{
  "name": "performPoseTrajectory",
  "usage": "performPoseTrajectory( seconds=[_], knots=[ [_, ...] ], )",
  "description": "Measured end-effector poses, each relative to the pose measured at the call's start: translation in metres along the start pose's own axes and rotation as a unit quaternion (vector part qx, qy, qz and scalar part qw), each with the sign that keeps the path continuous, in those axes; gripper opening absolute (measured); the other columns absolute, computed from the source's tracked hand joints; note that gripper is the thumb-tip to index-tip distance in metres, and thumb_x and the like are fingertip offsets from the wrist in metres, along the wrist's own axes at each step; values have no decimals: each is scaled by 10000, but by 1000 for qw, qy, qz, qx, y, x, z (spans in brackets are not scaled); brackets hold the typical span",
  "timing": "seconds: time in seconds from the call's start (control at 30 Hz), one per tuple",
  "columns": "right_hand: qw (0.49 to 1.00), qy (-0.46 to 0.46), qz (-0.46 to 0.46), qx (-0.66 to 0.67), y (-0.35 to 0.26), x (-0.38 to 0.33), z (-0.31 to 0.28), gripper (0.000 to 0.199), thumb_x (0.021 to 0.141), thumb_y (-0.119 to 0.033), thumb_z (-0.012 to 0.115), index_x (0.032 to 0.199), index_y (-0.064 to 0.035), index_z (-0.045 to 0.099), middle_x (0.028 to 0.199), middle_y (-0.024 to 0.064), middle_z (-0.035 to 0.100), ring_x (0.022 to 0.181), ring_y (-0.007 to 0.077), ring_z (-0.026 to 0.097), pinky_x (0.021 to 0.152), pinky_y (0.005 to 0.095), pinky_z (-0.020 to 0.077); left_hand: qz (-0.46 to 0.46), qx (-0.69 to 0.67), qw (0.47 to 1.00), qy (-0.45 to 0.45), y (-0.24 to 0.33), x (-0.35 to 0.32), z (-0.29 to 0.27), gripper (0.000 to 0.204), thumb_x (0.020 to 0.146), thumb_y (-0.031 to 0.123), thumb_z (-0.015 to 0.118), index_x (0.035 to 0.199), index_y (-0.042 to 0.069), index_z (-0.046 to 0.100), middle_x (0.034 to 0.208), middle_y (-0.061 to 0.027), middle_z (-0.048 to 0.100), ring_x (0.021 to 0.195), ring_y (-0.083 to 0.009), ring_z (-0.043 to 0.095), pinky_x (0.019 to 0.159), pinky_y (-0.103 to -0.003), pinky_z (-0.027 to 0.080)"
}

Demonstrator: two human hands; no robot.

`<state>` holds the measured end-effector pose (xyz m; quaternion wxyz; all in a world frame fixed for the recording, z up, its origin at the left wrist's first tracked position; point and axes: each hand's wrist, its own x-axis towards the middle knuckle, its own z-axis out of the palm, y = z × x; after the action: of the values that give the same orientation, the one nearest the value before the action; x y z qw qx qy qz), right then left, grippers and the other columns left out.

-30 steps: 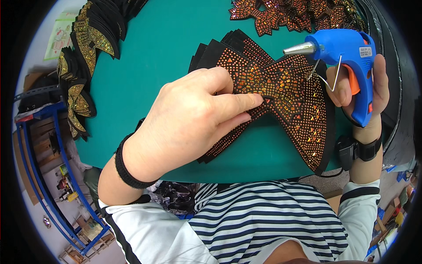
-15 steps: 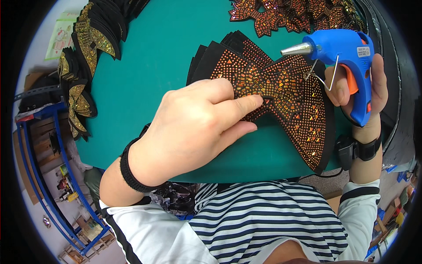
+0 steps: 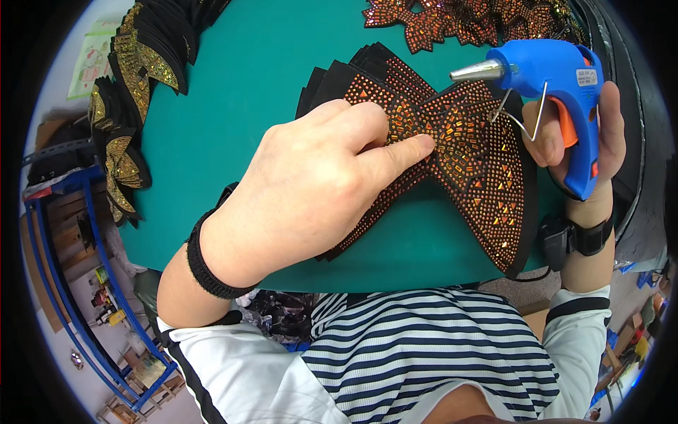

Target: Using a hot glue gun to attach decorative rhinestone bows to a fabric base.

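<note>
On the green table lies a large black bow (image 3: 503, 219) covered in orange and copper rhinestones, on top of several like layers. Across its middle sits a smaller rhinestone bow (image 3: 462, 138). My left hand (image 3: 318, 173) rests over the left side of both, its fingers curled and its thumb pressing the small bow's centre. The curled fingertips are hidden from view. In my right hand (image 3: 547, 141) is a blue hot glue gun (image 3: 544, 67), held raised at the right. Its metal nozzle points left above the large bow, and its wire stand is folded out.
Gold-and-black bow pieces (image 3: 134, 92) lie overlapped along the left of the green table (image 3: 233, 92). More orange rhinestone bows (image 3: 452, 21) are heaped at the far right. A blue metal rack (image 3: 95, 247) stands beyond the left edge. Black material (image 3: 625, 141) borders the right side.
My left hand has shifted; its thumb now presses the small bow's centre where the index finger lay, and the other fingers have curled in. The glue gun has barely moved.
</note>
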<state>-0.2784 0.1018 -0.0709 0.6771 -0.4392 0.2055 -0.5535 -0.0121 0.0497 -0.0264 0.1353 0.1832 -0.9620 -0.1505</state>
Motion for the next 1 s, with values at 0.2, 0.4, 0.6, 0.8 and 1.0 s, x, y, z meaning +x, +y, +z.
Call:
performPoseTrajectory(
  seconds=[0.2,0.4,0.6,0.8,1.0],
  knots=[
    [1000,2,1,2,-1,-1,2,646,906,-494,203,1123,60,458,629,132,570,512,130,442,462,216,355,-5,8,1000,2,3,0,2,425,596,-55,614,994,92,637,693,-44,477,585,-180,488,493,-282,416],
    [1000,-2,0,4,-1,-1,1,648,906,-494,204,1126,61,456,635,134,571,517,131,447,467,215,358,-15,11,1000,7,6,1,3,431,591,-43,612,998,94,634,690,-44,482,576,-182,492,481,-286,420],
    [1000,-3,2,2,-1,0,2,652,905,-498,204,1122,61,462,639,137,575,515,133,457,473,215,371,-14,14,1000,0,4,0,1,439,593,-44,612,1010,95,630,692,-47,484,579,-187,494,488,-286,422],
    [1000,-18,2,3,-1,1,0,651,905,-496,206,1123,60,463,642,139,577,520,131,466,471,215,374,-19,-32,999,4,1,-4,-7,401,644,-74,599,1014,77,626,691,-55,493,572,-176,488,488,-267,409],
    [1000,9,1,26,0,-3,2,643,904,-490,208,1118,58,466,639,137,576,523,148,466,465,224,370,-227,-32,969,94,-3,-20,-18,337,730,18,622,1063,41,577,698,-27,496,513,-78,440,464,-206,368]
  ],
)
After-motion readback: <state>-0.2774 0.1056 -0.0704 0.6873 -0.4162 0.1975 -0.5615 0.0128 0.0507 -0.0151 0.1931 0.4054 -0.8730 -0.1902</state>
